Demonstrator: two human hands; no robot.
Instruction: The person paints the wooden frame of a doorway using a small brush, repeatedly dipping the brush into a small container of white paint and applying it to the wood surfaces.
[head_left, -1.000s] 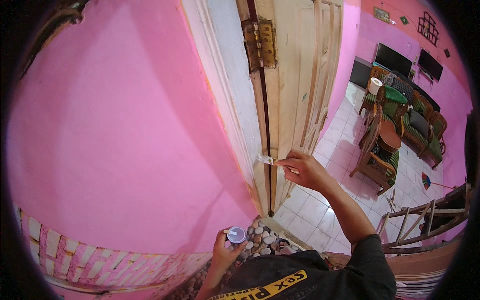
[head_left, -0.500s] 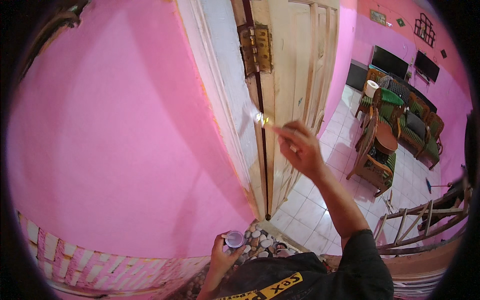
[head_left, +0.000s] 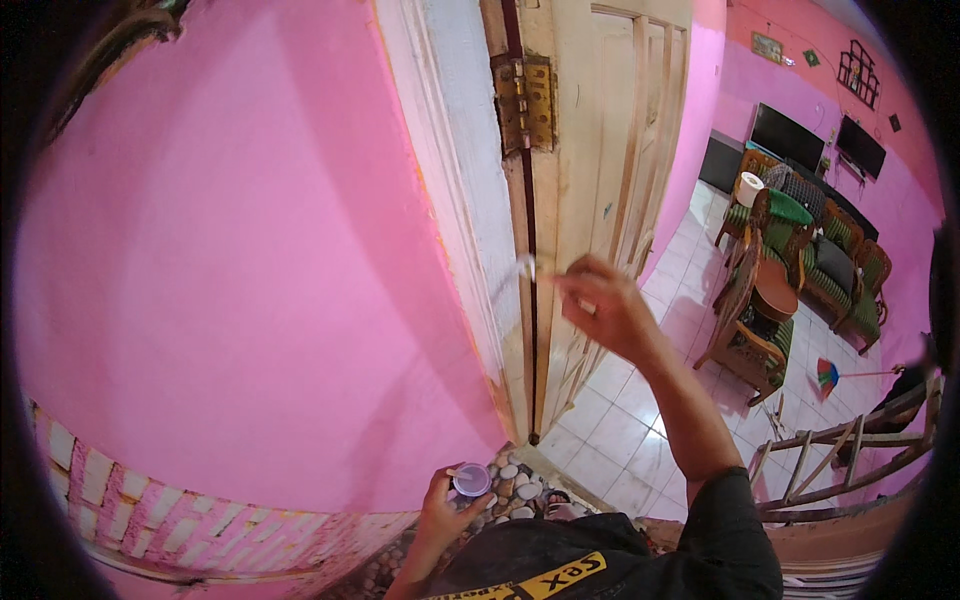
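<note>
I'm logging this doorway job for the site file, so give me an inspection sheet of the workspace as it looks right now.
Surface: pale wooden door frame with whitish patches, beside a pink wall; door stands open.
Job's things: small brush, tip at the hinge-side gap below the brass hinge; small round cup of pale liquid.
Clutter: pebbles at the threshold; wooden ladder lying at the right.
Grips: right hand pinches the brush; left hand holds the cup low.
Cables: nothing seen.
Surroundings: white tiled floor, wooden chairs with green cushions, a colourful broom, dark screens.
</note>
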